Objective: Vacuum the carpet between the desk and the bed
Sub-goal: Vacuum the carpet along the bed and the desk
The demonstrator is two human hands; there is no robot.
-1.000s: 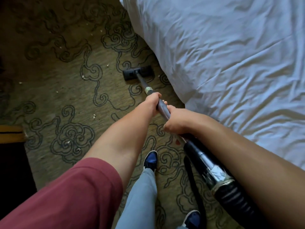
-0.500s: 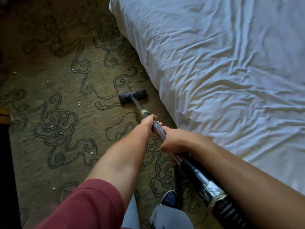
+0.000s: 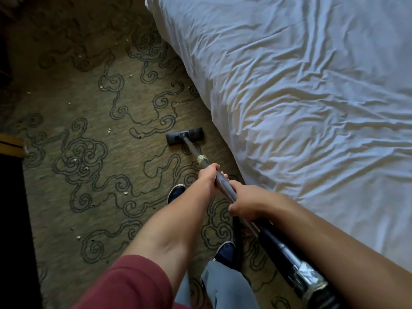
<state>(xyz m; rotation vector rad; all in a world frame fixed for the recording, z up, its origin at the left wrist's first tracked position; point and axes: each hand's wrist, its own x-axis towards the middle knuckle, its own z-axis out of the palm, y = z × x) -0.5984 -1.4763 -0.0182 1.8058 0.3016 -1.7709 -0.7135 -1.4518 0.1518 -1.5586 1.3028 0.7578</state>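
Mid-stroke along bed (image 3: 301, 97). L hand (image 3: 208, 175) fwd, R hand (image 3: 246, 202) behind, fingers of both clamped on wand (image 3: 223, 182). Nozzle (image 3: 184, 136) flat on carpet (image 3: 66, 186), just beside bed. Crumbs (image 3: 109, 130) left of nozzle; next pass prob needs shifting that way.

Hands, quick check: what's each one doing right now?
Left hand: gripping the vacuum wand, farther down toward the floor head.
Right hand: gripping the same wand, just behind the left.
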